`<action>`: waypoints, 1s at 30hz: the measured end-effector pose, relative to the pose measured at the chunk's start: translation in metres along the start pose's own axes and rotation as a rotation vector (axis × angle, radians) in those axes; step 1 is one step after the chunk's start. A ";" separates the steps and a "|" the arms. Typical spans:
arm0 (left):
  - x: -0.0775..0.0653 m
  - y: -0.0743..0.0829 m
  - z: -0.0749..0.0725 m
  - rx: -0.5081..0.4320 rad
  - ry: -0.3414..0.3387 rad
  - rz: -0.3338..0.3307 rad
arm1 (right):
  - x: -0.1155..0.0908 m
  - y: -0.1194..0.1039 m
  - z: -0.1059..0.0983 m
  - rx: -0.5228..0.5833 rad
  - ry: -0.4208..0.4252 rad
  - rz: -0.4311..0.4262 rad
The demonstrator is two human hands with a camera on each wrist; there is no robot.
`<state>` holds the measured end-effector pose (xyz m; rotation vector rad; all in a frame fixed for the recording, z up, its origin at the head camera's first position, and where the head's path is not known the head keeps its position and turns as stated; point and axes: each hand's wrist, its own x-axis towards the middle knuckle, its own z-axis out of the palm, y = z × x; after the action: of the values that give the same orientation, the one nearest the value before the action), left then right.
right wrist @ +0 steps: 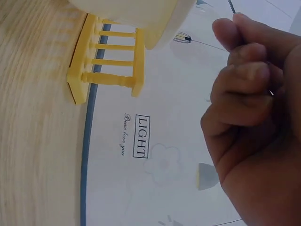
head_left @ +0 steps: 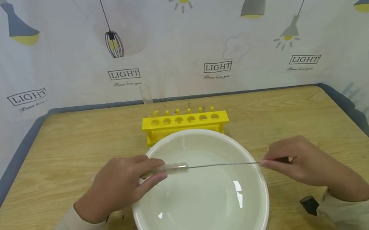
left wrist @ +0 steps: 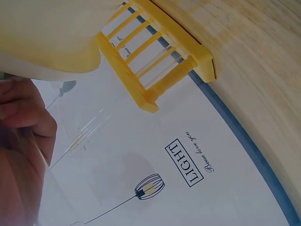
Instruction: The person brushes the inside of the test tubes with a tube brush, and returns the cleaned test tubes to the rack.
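My left hand [head_left: 120, 185] grips a clear test tube [head_left: 176, 166], which lies level above a white basin [head_left: 189, 132] with its mouth toward the right. A thin wire handle [head_left: 224, 164] runs out of that mouth; it looks like a test tube brush, its head mostly hidden by the left hand. At the wire's far end, my right hand [head_left: 307, 163] pinches it between thumb and forefinger, just past the basin's right rim. The right wrist view shows the twisted wire [right wrist: 232, 5] at the fingertips, the other fingers curled in.
Behind the basin stands a yellow test tube rack [head_left: 185, 121], with an upright clear tube [head_left: 146, 95] at its left end. A dark, short object [head_left: 309, 205] lies by the right sleeve. Light bulb-printed sheeting [head_left: 170, 48] rises behind the wooden table [head_left: 81, 142].
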<state>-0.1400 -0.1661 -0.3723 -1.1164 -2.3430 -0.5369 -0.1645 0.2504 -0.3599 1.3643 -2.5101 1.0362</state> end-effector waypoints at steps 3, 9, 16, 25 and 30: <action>0.001 0.000 0.001 0.023 0.025 0.022 | 0.000 0.002 -0.001 0.071 -0.049 0.056; 0.001 0.000 0.001 0.071 0.026 0.037 | -0.003 0.007 -0.003 0.201 -0.141 0.132; 0.001 0.001 -0.001 0.115 0.013 0.030 | -0.006 0.013 -0.005 0.366 -0.227 0.162; 0.004 0.000 -0.002 0.133 0.071 0.095 | -0.015 0.037 -0.005 0.696 -0.266 0.028; 0.005 0.000 -0.002 0.164 0.131 0.136 | -0.017 0.045 -0.007 0.786 -0.311 0.055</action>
<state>-0.1425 -0.1637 -0.3677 -1.1195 -2.1387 -0.3504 -0.1910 0.2829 -0.3844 1.7352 -2.4333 2.1176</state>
